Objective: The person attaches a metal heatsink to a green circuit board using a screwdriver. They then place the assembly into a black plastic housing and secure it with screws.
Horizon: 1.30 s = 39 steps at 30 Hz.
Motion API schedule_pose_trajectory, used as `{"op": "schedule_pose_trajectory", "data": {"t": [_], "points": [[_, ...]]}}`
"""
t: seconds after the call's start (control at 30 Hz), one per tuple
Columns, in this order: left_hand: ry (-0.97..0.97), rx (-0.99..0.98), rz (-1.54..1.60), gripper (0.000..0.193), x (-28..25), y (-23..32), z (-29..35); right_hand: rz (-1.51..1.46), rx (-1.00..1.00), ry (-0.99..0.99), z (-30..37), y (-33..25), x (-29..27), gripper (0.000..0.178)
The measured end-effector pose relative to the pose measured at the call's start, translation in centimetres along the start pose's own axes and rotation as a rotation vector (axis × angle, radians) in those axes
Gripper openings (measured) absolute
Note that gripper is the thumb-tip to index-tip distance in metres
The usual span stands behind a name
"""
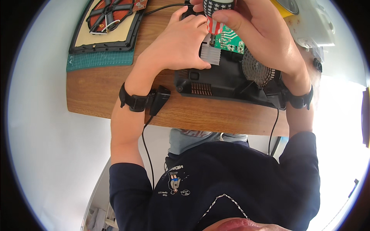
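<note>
A screwdriver (216, 24) with a star-and-stripe patterned handle stands upright at the top, with my right hand (260, 32) closed round it. Beneath its striped end, a green circuit board (230, 40) and a finned silver heat sink (211, 56) sit in a black plastic housing (227, 87). My left hand (181, 42) arches over the housing's left part, its thumb against the near end of the heat sink and its forefinger close to the screwdriver. The screwdriver's tip is hidden. A round grille (257, 70) shows in the housing below my right hand.
On the wooden table (100, 90), a green cutting mat (98, 60) at the far left carries a black-framed panel with a red coil disc (108, 16). A black cable (165, 7) runs behind. A yellow container (286, 7) and a whitish plastic case (314, 25) stand far right.
</note>
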<state>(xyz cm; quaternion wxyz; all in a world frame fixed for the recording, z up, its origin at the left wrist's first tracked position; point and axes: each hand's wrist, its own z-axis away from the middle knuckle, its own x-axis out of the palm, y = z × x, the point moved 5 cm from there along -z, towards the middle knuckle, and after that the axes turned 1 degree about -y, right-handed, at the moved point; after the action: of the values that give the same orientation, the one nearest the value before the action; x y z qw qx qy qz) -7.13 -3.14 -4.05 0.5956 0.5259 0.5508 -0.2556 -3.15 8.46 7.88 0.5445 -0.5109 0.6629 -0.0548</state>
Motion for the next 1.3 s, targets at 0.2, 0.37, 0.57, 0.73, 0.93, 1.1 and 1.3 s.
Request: {"op": "schedule_pose_trajectory", "data": {"t": [0.2,0.37,0.57,0.73,0.93,1.1,1.3], "points": [[0.064,0.036,-0.072,0.071,-0.3,0.6,-0.4,-0.039,0.057,0.116,0.4,-0.1,0.3,0.056],[-0.001,0.022,0.013,0.073,0.3,0.3,-0.3,-0.071,0.031,0.213,1.1,-0.1,0.6,0.054],[0.142,0.130,-0.004,0.075,0.9,0.3,0.1,0.001,0.111,0.172,1.9,-0.5,0.6,0.059],[0.061,0.084,0.048,0.095,-0.2,0.2,-0.1,-0.170,0.186,0.091,2.3,-1.2,-2.1,0.066],[0.057,0.080,0.045,0.099,-0.1,0.7,-0.5,-0.178,-0.116,0.455,6.2,-3.1,-5.0,0.066],[0.003,0.048,0.043,0.102,-0.3,0.8,-0.4,0.057,-0.064,0.607,10.9,-5.3,-8.6,0.052],[-0.007,-0.007,0.022,0.112,-0.4,1.1,-0.4,0.374,0.104,0.701,18.9,-4.2,-10.4,0.045]]}}
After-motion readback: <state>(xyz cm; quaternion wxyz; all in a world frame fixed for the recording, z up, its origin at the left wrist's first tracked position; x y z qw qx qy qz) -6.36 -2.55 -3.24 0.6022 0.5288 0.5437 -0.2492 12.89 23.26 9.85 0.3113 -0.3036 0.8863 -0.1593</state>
